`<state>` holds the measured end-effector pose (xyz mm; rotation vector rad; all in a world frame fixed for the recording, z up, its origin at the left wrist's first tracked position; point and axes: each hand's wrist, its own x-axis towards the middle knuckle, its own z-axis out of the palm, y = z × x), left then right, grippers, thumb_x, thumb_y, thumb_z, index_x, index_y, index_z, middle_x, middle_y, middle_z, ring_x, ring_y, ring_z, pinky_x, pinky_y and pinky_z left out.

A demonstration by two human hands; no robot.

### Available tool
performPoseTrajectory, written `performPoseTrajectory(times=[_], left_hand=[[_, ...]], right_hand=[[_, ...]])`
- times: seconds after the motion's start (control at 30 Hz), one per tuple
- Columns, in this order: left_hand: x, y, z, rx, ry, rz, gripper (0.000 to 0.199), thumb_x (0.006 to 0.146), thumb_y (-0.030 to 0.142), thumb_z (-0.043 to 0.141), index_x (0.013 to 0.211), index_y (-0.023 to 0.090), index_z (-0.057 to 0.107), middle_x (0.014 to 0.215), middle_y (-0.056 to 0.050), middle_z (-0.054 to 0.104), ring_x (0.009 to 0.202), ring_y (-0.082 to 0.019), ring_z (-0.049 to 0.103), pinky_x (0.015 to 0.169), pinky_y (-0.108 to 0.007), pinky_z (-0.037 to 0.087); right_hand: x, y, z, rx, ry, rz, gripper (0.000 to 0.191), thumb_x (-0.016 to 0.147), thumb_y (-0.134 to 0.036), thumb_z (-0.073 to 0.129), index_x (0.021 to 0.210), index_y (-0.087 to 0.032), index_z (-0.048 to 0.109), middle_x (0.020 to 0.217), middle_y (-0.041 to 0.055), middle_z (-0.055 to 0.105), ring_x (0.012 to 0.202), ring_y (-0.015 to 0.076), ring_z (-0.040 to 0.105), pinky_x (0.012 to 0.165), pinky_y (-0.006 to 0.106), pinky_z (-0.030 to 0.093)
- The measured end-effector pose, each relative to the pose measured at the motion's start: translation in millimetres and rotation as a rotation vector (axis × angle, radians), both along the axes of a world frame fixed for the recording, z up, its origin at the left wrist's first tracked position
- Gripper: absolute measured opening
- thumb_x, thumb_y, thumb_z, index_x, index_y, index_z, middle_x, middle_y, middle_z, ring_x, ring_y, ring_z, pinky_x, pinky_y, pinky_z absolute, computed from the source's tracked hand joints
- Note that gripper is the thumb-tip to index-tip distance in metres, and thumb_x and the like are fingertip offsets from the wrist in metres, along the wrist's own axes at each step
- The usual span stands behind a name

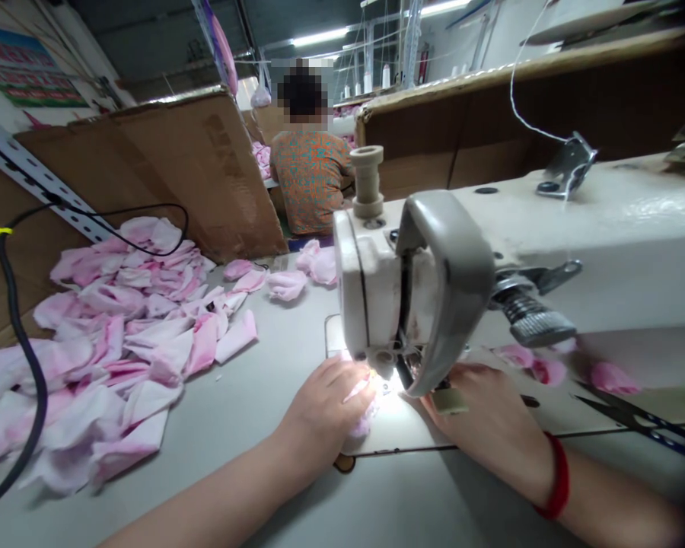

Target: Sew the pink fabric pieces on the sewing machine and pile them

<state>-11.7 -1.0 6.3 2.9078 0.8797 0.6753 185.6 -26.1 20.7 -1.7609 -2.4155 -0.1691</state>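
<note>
Head view: left hand [323, 407] has fingers [351, 373] curled nearly closed on pink fabric piece [361, 425] just left of sewing machine [371, 281] stitching area [387, 385], right hand [482, 407] right of it, finger grip hidden; better guide fabric flat, fingertips clear.

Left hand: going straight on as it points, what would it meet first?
The left hand would probably meet the lit needle area under the sewing machine head; depth is unclear.
</note>
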Motion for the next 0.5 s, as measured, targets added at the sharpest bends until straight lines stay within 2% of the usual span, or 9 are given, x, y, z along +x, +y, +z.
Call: performPoseTrajectory(times=[0.17,0.33,0.5], left_hand=[[0.2,1.2,-4.5,0.014,0.002,0.018,0.023,0.084,0.015,0.038,0.101,0.017,0.053,0.104,-0.007,0.055,0.095,-0.017,0.049,0.088,-0.036,0.041],[1.4,1.0,-1.6,0.064,0.013,-0.007,0.023,0.084,0.015,0.037,0.099,0.015,0.054,0.102,-0.008,0.057,0.093,-0.019,0.051,0.087,-0.040,0.041],[1.8,1.6,-1.0,0.063,0.021,-0.005,0.022,0.084,0.016,0.038,0.098,0.014,0.054,0.100,-0.009,0.058,0.093,-0.019,0.051,0.088,-0.039,0.041]], right_hand=[[1.3,5.9,3.9,-0.052,0.028,-0.030,0.024,0.076,-0.018,0.040,0.060,-0.019,0.058,0.060,0.0049,0.062,0.050,0.0154,0.053,0.043,0.025,0.027],[11.5,7.3,10.2,-0.101,-0.009,-0.064,0.025,0.074,-0.019,0.040,0.053,-0.020,0.054,0.052,0.0035,0.058,0.050,0.0175,0.054,0.043,0.026,0.025],[6.4,3.8,6.1,-0.112,0.039,-0.012,0.022,0.076,-0.020,0.040,0.062,-0.019,0.056,0.061,0.0031,0.061,0.056,0.0169,0.056,0.047,0.026,0.028]])
